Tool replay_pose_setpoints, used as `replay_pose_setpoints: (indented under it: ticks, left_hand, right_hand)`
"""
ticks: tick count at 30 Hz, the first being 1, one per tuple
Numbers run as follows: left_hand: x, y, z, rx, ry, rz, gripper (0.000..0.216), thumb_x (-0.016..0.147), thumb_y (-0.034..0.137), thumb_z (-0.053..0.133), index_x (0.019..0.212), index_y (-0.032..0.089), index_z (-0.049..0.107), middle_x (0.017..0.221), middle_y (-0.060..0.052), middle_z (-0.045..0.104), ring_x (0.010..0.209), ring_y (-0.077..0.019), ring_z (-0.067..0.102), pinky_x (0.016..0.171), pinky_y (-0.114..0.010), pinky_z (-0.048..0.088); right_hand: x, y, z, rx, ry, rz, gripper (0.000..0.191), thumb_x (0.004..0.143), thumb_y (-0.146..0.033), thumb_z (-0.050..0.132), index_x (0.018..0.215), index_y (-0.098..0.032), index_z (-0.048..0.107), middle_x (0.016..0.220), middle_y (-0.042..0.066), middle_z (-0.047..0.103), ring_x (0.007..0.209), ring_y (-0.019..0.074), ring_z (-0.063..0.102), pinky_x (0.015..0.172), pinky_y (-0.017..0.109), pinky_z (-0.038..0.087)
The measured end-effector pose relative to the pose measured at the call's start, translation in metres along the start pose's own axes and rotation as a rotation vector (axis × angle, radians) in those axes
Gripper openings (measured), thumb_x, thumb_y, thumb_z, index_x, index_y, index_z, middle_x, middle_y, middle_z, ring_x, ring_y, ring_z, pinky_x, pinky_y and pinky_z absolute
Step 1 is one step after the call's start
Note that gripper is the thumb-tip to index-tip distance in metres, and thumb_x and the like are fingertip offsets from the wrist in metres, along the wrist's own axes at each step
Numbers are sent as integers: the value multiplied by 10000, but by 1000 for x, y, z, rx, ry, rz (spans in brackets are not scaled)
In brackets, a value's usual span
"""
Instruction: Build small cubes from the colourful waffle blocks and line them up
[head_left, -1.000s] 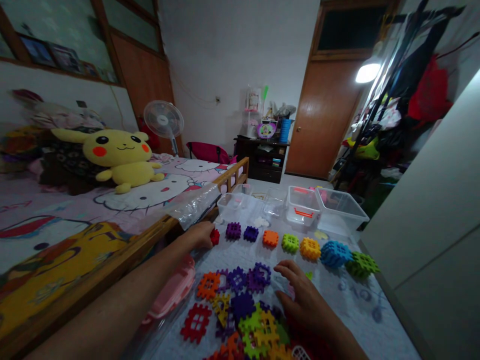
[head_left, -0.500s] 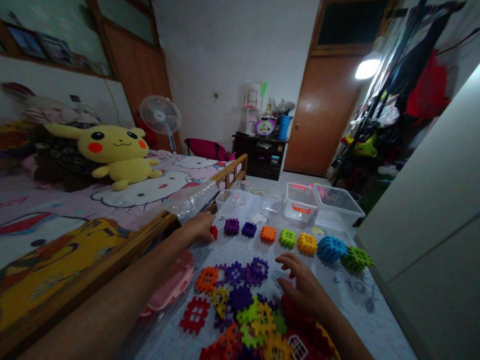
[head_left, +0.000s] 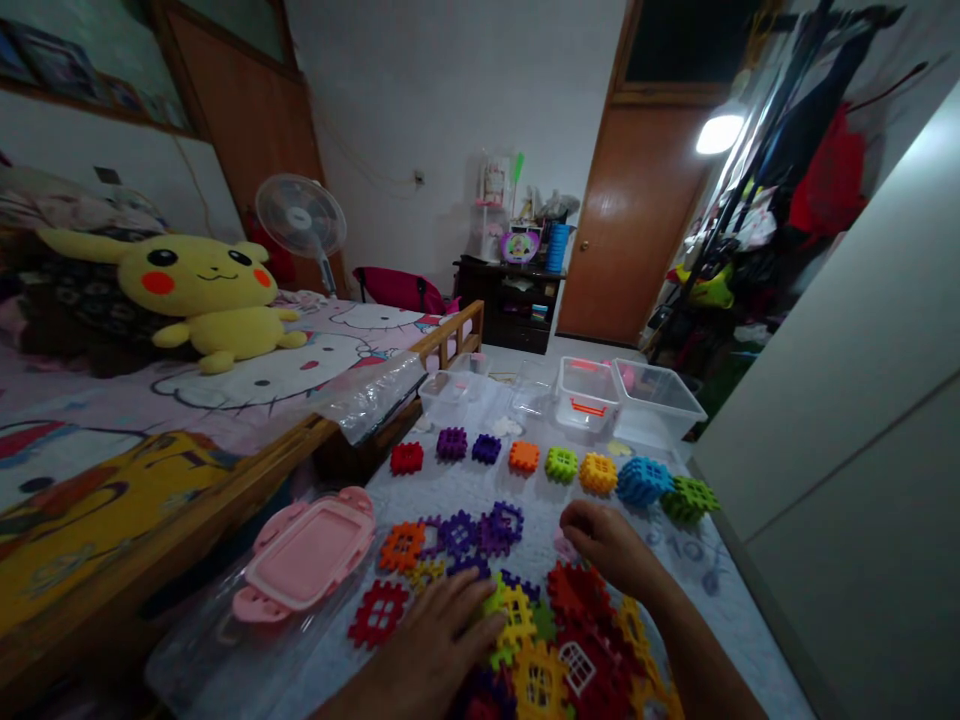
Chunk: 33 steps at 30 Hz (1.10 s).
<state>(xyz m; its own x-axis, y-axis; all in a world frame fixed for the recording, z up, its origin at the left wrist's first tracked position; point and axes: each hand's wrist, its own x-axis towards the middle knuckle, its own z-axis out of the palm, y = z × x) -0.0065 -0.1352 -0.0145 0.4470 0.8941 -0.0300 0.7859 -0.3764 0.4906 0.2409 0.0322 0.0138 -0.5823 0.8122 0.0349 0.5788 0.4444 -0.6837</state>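
Note:
A loose pile of flat interlocking plastic blocks (head_left: 525, 630) in red, yellow, green, purple and orange lies on a pale mat. My left hand (head_left: 442, 645) rests flat on the pile's near left side, fingers stretched out. My right hand (head_left: 611, 550) lies on the pile's far right edge with its fingers curled down, over a small pink piece. Beyond the pile runs a row of assembled block cubes: red (head_left: 406, 458), purple (head_left: 451, 443), dark purple (head_left: 486, 448), orange (head_left: 523, 457), green (head_left: 561, 464), yellow (head_left: 598, 473), blue (head_left: 643, 481) and green (head_left: 688, 498).
A pink lid (head_left: 307, 545) lies on clear plastic at the left. Clear plastic bins (head_left: 656, 400) stand behind the row. A wooden bed frame (head_left: 285, 455) with a yellow plush (head_left: 199, 295) borders the left. A white cabinet (head_left: 847, 400) borders the right.
My left hand let go of the red cube at the row's left end and drew back onto the near pile. The right hand stayed near the pile's far edge. The camera tipped down.

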Motion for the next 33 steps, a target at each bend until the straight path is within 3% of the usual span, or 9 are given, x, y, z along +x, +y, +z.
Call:
replay_pose_setpoints:
  ticks: [4, 8, 12, 14, 18, 23, 27, 29, 33]
  left_hand:
    - [-3, -14, 25, 49, 56, 55, 739, 815, 464, 629, 1456, 460, 263, 1544, -52, 352, 1398, -375, 310, 1125, -601, 249]
    - [-3, -17, 20, 59, 51, 67, 920, 719, 607, 670, 1477, 469, 166, 1574, -61, 283, 1414, -402, 260, 1127, -633, 219]
    - [3, -18, 13, 74, 6, 65, 926, 704, 697, 615, 1480, 460, 169, 1583, -67, 255, 1417, -418, 242, 1122, -661, 196]
    - [4, -18, 10, 97, 29, 61, 922, 718, 678, 621, 1486, 443, 167, 1585, -65, 252, 1415, -415, 246, 1117, -667, 202]
    - [4, -16, 5, 154, 110, 72, 873, 765, 611, 628, 1490, 417, 182, 1563, -59, 306, 1397, -379, 309, 1107, -649, 263]
    - [5, -15, 1, 227, 176, 67, 753, 818, 507, 624, 1472, 389, 270, 1498, -62, 421, 1343, -338, 413, 1095, -623, 324]
    - [6, -18, 1, 284, 260, 87, 647, 858, 468, 588, 1445, 348, 346, 1451, -68, 480, 1292, -308, 476, 1090, -583, 363]
    - [6, -21, 1, 309, 298, 100, 596, 870, 454, 577, 1422, 328, 388, 1417, -71, 516, 1266, -296, 502, 1075, -553, 397]
    - [7, -24, 0, 328, 378, 102, 546, 882, 413, 575, 1398, 321, 421, 1345, -65, 580, 1211, -262, 552, 1043, -482, 454]
  right_hand:
    - [9, -1, 0, 82, 60, -4, 94, 772, -202, 504, 752, -189, 595, 638, -26, 574, 599, 131, 536, 565, 238, 401]
    - [19, 4, -4, 235, 50, 65, 97, 788, -216, 488, 816, -189, 577, 643, -35, 548, 591, 127, 552, 567, 242, 444]
    - [13, 3, -15, 163, -47, 65, 89, 770, -197, 504, 748, -186, 589, 629, -26, 555, 574, 125, 532, 564, 245, 436]
    - [2, -4, -20, 73, -138, 41, 97, 730, -220, 583, 798, -179, 639, 725, 8, 613, 655, 150, 566, 620, 268, 460]
    - [-24, -18, -16, -231, -289, -6, 495, 635, -250, 705, 1117, -164, 630, 1096, 106, 612, 991, 249, 572, 882, 362, 464]
    - [-39, -20, 0, -254, -199, -69, 395, 686, -186, 616, 1080, -161, 640, 1107, 107, 610, 1052, 234, 556, 944, 322, 431]
    - [-39, -16, -4, -142, -73, -46, 337, 765, -258, 577, 1086, -172, 633, 1111, 102, 635, 1021, 230, 581, 913, 328, 433]
    - [-37, -11, -8, -47, -29, -18, 269, 858, -341, 487, 1005, -181, 645, 996, 78, 666, 907, 211, 604, 824, 319, 452]
    - [-33, 7, -11, 147, 103, 75, 451, 939, -481, 292, 717, -198, 564, 648, 10, 578, 614, 157, 542, 597, 276, 425]
